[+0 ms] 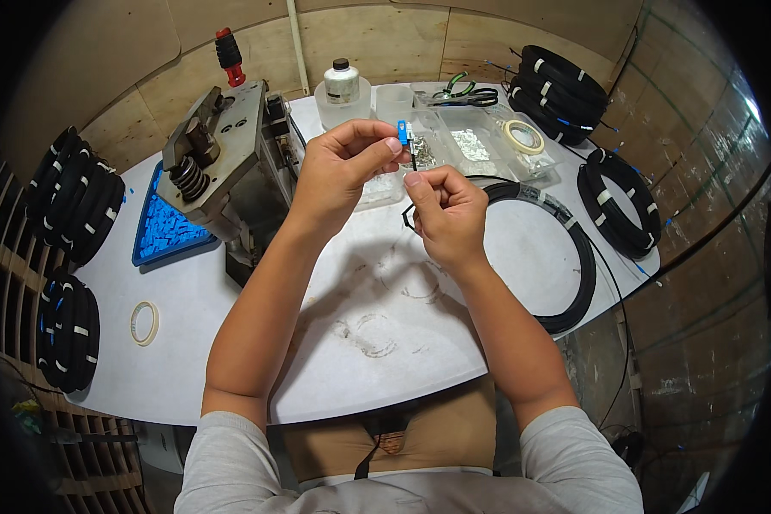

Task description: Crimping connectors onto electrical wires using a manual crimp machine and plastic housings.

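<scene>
Above the middle of the table, both my hands are raised close together. My left hand [347, 171] pinches a small blue cable connector housing [403, 131] between thumb and fingers. Just to its right, my right hand [450, 214] is closed on a thin black cable [414, 161], whose end points up. A small whitish tip [409, 128] shows at that end, right beside the blue housing; whether the two touch I cannot tell. Behind the right hand, a black cable coil [586, 270] lies on the table, and a loop of cable hangs by that hand.
At the left stand a metal press [223, 150] and a blue tray [176, 256] of blue housings. Clear bins [454, 120] of small parts, pliers [458, 86] and a white bottle [342, 83] are at the back. More cable coils [561, 94] and a tape roll [134, 325] lie around.
</scene>
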Demonstrator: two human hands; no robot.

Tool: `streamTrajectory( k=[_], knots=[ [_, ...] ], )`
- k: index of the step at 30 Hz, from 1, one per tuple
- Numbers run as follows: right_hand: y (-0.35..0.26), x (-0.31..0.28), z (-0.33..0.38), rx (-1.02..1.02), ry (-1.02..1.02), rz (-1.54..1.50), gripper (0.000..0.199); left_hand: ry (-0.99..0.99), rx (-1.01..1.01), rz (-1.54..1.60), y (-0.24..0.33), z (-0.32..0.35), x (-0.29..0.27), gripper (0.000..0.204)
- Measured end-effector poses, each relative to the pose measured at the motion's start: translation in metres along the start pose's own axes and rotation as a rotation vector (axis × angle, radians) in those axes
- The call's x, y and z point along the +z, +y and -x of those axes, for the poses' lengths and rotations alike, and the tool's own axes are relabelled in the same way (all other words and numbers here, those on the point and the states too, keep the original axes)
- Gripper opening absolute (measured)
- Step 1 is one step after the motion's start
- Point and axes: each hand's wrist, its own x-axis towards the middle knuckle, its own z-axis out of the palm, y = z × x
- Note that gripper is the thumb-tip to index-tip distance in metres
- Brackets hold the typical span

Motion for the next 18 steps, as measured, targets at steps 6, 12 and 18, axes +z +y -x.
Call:
streamTrajectory(
  k=[6, 12, 18],
  knots=[
    [0.0006, 0.0008, 0.0003, -0.002, -0.007, 0.006, 0.018, -0.003, 0.022, -0.003, 0.001, 0.0004, 0.0005, 0.015],
    [0.0011, 0.0002, 0.0009, 0.008, -0.009, 0.002, 0.018, 0.003, 0.018, -0.033, 0.0029, 0.0008, 0.0011, 0.015],
    [0.0016, 0.0005, 0.0004, 0.0, -0.006, 0.007, 0.017, -0.014, 0.01, -0.027, 0.0019, 0.0, -0.001, 0.015]
  ],
)
